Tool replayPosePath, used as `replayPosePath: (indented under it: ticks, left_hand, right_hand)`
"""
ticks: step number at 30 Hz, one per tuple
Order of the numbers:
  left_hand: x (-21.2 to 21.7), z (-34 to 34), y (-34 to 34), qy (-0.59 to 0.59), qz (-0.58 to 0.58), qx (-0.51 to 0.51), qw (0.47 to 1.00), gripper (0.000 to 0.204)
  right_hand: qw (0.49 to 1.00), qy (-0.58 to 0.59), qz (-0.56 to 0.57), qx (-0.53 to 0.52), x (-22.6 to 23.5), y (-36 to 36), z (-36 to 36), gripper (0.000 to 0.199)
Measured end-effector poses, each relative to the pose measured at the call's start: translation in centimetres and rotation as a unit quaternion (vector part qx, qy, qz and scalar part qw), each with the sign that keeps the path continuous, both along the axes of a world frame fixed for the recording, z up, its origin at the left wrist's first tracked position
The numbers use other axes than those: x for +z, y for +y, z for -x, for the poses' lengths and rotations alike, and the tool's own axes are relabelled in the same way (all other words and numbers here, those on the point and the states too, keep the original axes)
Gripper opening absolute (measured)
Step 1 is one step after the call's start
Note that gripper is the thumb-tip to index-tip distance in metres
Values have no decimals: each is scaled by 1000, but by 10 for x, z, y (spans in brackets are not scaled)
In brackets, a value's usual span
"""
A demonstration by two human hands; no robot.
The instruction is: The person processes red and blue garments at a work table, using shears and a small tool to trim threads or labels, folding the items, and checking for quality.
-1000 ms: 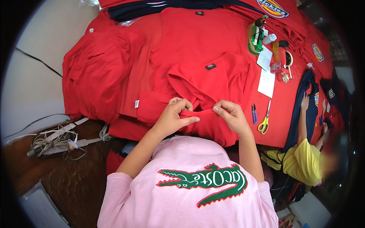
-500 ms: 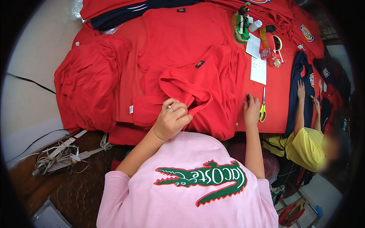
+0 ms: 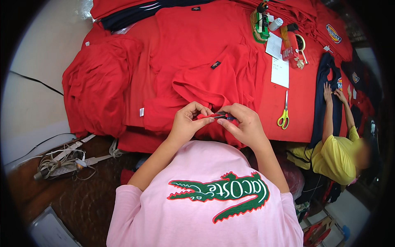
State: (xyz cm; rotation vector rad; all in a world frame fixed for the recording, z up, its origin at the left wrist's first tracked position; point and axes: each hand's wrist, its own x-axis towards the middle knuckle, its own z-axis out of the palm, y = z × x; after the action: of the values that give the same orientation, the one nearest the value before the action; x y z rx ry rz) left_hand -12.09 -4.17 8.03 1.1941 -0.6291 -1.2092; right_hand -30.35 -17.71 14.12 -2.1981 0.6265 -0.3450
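A red garment with a small dark neck label lies bunched in front of me on the table. My left hand is closed, its thumb and fingers pinching an edge of this red garment. Small dark thread snips sit in my right hand, its fingers wrapped round them. Their thin metal tip points left and meets the pinched cloth between both hands. Part of the tool is hidden by my fingers.
Yellow-handled scissors lie to the right, below white paper sheets. Beyond stand a green holder and a tape roll. Red garments are heaped at left. A co-worker in yellow handles a navy garment.
My right hand has come left from beside the scissors, carrying the dark snips to my left hand. My left hand has turned and keeps its pinch on the red cloth.
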Motion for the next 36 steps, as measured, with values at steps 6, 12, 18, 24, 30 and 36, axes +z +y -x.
replayPosePath:
  ticks: [6,12,18,24,30,36]
  left_hand:
    - [3,7,8,9,0,22,1000,27]
    - [4,8,14,22,-2,42,999,31]
    - [1,7,14,39,8,45,998,31]
    - [0,8,11,37,8,41,998,31]
    - [-1,8,8,9,8,38,999,30]
    - [-3,9,7,25,11,48,998,30]
  right_hand:
    - [987,-7,154,42,4,0,-5,24]
    - [988,-27,150,37,1,3,-6,20]
    - [994,-22,110,11,-2,3,-4,21]
    - [994,-13,106,13,3,7,-2,21]
    - [990,-17,138,12,-2,8,-2,20]
    - [994,-31,97,-38,-15,6,2,22]
